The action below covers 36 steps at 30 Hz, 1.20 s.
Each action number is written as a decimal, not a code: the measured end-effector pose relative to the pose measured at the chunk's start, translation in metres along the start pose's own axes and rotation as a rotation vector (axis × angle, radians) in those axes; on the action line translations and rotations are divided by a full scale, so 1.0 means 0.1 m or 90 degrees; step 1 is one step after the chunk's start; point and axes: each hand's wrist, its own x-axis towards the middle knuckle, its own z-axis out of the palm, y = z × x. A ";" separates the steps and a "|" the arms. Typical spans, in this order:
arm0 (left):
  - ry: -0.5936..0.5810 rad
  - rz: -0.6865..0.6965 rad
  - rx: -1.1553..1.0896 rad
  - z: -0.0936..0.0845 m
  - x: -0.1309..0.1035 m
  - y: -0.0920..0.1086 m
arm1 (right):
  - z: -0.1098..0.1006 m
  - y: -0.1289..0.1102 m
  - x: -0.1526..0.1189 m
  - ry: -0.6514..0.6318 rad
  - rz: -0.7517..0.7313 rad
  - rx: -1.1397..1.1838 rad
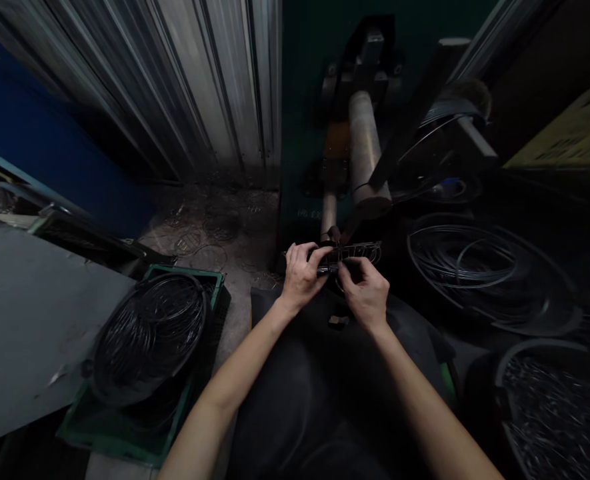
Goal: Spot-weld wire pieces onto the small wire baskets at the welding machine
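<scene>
Both hands are close together at a small wire frame [362,251] of thin metal rods, right beneath the machine's lower electrode arm [329,212]. My left hand [302,270] grips the frame's left end, with thumb and fingers closed round it. My right hand [367,290] is pinched at the frame's near side, close to its middle. What lies between its fingertips is too small and dark to name. Above the hands a thick pale metal cylinder [367,147] sticks out of the dark green machine [299,167]. A small brownish piece [338,322] lies on the dark cloth over my lap.
At left, a round black tub [107,380] of wire rings sits on a green crate [125,447]. Beside it is a grey panel [35,320]. At right stand a basin [565,313] of wire hoops and a tub [505,380] of small metal pieces. Wire scraps litter the floor [245,260].
</scene>
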 end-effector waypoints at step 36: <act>0.052 0.026 0.009 -0.06 0.07 0.03 | -0.52 0.04 -0.26 0.052 0.012 -0.048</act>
